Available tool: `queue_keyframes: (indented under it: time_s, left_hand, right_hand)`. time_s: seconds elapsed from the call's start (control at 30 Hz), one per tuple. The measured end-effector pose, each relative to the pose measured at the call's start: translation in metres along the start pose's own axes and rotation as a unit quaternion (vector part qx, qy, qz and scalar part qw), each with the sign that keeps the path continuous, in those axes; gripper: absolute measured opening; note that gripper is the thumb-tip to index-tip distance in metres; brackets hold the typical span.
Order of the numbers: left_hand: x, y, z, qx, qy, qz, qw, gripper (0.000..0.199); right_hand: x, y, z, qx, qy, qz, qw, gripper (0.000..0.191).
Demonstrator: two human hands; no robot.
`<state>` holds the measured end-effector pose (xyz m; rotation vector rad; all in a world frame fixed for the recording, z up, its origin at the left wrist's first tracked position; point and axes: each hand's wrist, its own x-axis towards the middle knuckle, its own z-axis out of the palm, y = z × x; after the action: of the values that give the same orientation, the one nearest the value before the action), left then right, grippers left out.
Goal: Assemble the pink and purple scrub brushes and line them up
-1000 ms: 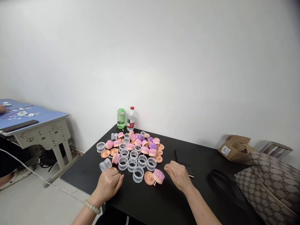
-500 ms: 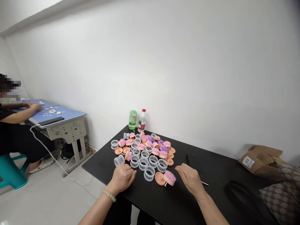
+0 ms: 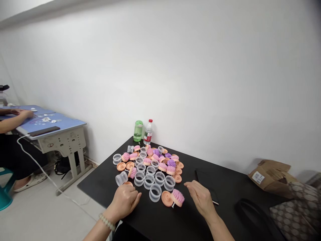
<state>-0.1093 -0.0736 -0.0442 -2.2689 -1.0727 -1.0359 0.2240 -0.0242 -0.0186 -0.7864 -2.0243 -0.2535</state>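
Observation:
My left hand (image 3: pixel 125 201), with a beaded bracelet at the wrist, rests closed at the table's front left, nothing visible in it. It is beside a tipped clear ring (image 3: pixel 121 178) and partly covers an orange disc. My right hand (image 3: pixel 201 197) lies closed on the black table (image 3: pixel 190 217), right of a pink bristled brush head (image 3: pixel 177 197) that leans on an orange disc (image 3: pixel 167 198). Between and beyond the hands spread several clear plastic rings (image 3: pixel 155 193), orange discs and pink and purple bristle pieces (image 3: pixel 171 163).
A green bottle (image 3: pixel 137 131) and a red-capped bottle (image 3: pixel 148 132) stand at the back corner. Right of my right hand are a dark flat object, a brown paper bag (image 3: pixel 269 177) and a patterned bag (image 3: pixel 293 209). A person's hands work at a blue table (image 3: pixel 67 122) on the left.
The view has shifted a little to the right, so the tables and pieces appear further left. Both my hands keep their closed pose; more of an orange disc shows beyond my left hand.

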Motion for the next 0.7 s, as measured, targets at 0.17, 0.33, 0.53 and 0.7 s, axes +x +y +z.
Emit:
queue_keyframes:
  time_s: [0.17, 0.33, 0.53, 0.7]
  left_hand:
    - [-0.002, 0.000, 0.000, -0.023, 0.009, 0.003, 1.000, 0.041]
    - [-0.003, 0.002, -0.002, -0.044, 0.002, -0.013, 0.999, 0.038]
    - [-0.006, -0.005, -0.022, -0.112, 0.056, -0.132, 0.983, 0.023]
    - [-0.015, -0.029, -0.041, -0.061, 0.074, -0.284, 0.954, 0.005]
  right_hand:
    - [0.002, -0.005, 0.001, 0.030, -0.020, 0.000, 0.999, 0.022]
    - [0.001, -0.011, 0.004, 0.094, -0.051, -0.008, 0.994, 0.020]
    - [0.000, -0.009, 0.003, 0.119, -0.064, 0.001, 0.991, 0.025]
    - [-0.005, -0.007, 0.002, 0.122, -0.065, 0.020, 0.990, 0.029]
